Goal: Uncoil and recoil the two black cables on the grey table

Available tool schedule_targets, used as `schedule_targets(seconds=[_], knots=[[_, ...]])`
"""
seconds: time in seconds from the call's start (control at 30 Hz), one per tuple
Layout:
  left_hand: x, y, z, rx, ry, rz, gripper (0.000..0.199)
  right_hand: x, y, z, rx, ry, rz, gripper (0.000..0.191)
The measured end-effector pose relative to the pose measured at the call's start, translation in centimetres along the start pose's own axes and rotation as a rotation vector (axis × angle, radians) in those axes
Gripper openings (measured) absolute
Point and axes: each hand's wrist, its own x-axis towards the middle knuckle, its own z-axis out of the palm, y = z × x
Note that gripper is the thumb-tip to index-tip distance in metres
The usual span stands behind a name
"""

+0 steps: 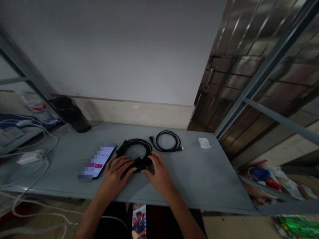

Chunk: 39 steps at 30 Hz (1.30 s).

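A thick coil of black cable [137,141] lies on the grey tabletop in front of me, with darker connector ends near its front and left. My left hand [117,170] has its fingers curled over the coil's left front. From the other side, my right hand [157,170] holds the right front between thumb and fingers. What lies under my fingertips is partly hidden. Just beyond my right hand rests a second, thinner black cable [168,131], looped in a ring with a plug at each end. A phone [103,157] with a lit screen sits left of my left hand.
Another lit phone [139,220] is below the table edge, at my lap. Black bottle [72,114] stands at the back left. White cords and a white block [31,157] cover the left end. A crumpled white paper [204,143] lies right. Metal frame posts [264,71] flank the table.
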Motion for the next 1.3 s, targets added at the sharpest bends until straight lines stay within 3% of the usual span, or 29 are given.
schedule_targets(seconds=[0.2,0.4,0.53,0.67,0.77,0.87,0.93,1.07,1.3], knots=[[0.0,0.0,0.2,0.032,-0.038,-0.062,0.055,-0.2,0.0,0.0,0.051,-0.020,-0.010,0.063],[-0.6,-0.8,0.8,0.039,-0.061,-0.076,0.048,0.4,0.2,-0.5,-0.002,-0.043,-0.055,0.067],[-0.3,-0.4,0.4,0.031,-0.076,-0.102,0.047,3.3,1.3,-3.9,-0.232,-0.096,-0.129,0.071],[0.1,0.2,-0.1,0.019,-0.084,-0.103,0.046,6.4,3.9,-8.2,-0.485,-0.149,-0.108,0.084],[0.1,0.2,-0.2,0.026,-0.076,-0.115,0.045,7.1,6.0,-9.6,-0.521,-0.153,-0.093,0.068],[0.0,0.2,-0.2,0.037,-0.060,-0.102,0.044,6.6,7.5,-9.5,-0.538,-0.140,-0.076,0.038],[0.1,0.3,-0.3,0.048,-0.034,-0.085,0.049,6.3,8.1,-9.2,-0.542,-0.131,-0.070,0.031],[0.7,0.8,-0.7,0.087,0.000,-0.073,0.059,6.3,8.5,-8.9,-0.546,-0.130,-0.078,0.028],[1.1,1.6,-1.4,0.117,0.085,-0.086,0.049,6.5,8.3,-9.3,-0.541,-0.052,-0.014,0.037]])
